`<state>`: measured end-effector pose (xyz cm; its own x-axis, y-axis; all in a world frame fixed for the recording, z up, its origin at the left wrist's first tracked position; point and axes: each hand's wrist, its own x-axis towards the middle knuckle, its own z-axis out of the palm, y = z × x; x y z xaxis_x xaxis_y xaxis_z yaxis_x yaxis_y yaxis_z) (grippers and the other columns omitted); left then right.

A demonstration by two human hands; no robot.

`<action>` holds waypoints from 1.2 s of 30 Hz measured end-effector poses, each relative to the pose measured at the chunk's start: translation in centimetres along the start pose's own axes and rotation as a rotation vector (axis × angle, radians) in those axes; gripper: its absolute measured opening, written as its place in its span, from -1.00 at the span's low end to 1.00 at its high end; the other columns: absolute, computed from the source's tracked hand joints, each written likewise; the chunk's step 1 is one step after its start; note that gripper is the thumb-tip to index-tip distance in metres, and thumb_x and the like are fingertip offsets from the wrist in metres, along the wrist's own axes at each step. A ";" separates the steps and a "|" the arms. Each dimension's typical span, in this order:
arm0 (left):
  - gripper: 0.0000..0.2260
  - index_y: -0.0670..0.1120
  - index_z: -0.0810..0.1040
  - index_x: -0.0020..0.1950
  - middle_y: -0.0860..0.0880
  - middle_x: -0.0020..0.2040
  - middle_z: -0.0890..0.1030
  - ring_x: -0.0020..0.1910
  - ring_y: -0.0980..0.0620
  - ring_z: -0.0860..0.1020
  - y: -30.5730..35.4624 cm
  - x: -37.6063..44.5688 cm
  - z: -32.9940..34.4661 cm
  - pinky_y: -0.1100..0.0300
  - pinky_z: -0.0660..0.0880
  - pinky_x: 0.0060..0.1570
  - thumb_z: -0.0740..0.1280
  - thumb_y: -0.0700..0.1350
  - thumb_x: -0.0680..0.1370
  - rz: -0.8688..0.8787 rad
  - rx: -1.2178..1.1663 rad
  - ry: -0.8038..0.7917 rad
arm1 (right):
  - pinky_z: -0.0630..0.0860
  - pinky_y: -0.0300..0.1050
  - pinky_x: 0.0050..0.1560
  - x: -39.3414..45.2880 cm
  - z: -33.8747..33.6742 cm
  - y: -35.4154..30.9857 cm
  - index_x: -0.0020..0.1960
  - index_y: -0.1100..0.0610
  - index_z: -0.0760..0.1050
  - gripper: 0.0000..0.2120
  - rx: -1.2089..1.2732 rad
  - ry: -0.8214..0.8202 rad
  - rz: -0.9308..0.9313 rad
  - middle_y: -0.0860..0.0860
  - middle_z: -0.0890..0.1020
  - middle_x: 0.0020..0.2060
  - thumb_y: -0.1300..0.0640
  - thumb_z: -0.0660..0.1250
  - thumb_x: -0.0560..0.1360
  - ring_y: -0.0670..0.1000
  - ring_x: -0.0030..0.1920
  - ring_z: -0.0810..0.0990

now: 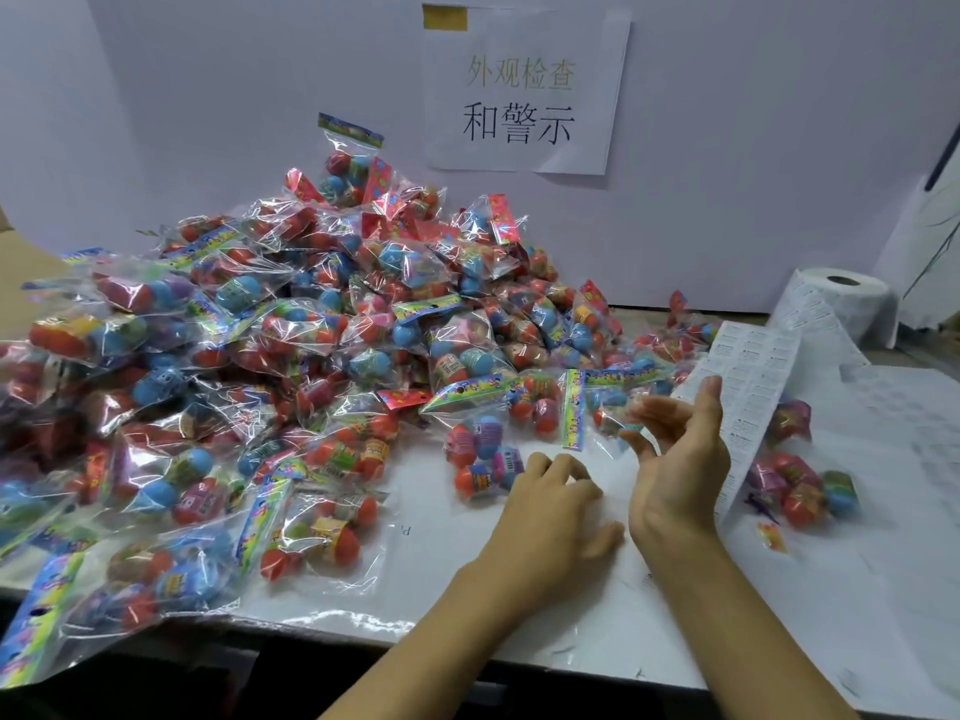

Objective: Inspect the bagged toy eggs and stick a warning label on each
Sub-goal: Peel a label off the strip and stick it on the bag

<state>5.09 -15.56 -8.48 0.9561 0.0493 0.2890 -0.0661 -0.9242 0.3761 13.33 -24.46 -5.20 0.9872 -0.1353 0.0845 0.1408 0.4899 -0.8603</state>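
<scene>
A bag of toy eggs (485, 454) is seen lying on the white table (571, 615), at ten o'clock from the left hand (558, 504), the nearer one, whose loosely curled fingers rest at its edge. The right hand (680, 454) is raised palm-up and half open, a label apparently on a fingertip. The label strip (748, 402) trails behind it, towards one o'clock.

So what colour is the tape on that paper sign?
Mustard yellow tape, on the paper sign; head view.
</scene>
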 end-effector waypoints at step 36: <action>-0.71 -0.16 0.64 0.07 -0.17 -0.04 0.70 -0.01 -0.17 0.65 -2.9 -0.2 -2.5 -0.25 0.57 0.11 0.33 -0.47 0.47 -0.646 -1.415 0.509 | 0.51 -0.42 -0.15 -1.8 -0.2 0.9 -0.15 -0.01 0.62 -0.73 -0.675 -0.581 -0.318 -0.03 0.67 -0.14 0.37 0.44 0.46 -0.20 -0.18 0.63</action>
<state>4.33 -11.93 -7.43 0.7589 0.6448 -0.0912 -0.1840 0.3466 0.9198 11.65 -23.90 -6.22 0.8185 0.3625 0.4457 0.5160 -0.1227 -0.8477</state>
